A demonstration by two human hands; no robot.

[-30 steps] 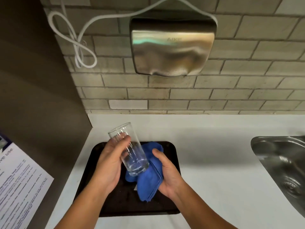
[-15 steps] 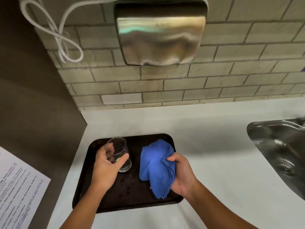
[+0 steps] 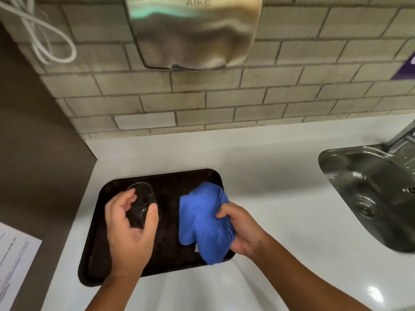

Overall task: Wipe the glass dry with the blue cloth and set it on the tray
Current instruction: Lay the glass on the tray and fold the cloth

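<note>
A clear drinking glass (image 3: 141, 202) stands upright on the left part of the black tray (image 3: 170, 182). My left hand (image 3: 129, 230) curls around the glass, thumb on its right side and fingers on its left. My right hand (image 3: 239, 227) grips the bunched blue cloth (image 3: 202, 221), which hangs over the tray's right part, apart from the glass.
The tray lies on a white counter (image 3: 258, 176) against a brick wall. A steel sink (image 3: 368, 196) is set in at the right. A steel hand dryer (image 3: 193, 30) hangs on the wall above. A brown side wall with a printed paper (image 3: 15, 261) bounds the left.
The glass went from tilted against the cloth above the tray down to standing on the tray's left part. My right hand drew the cloth away to the right.
</note>
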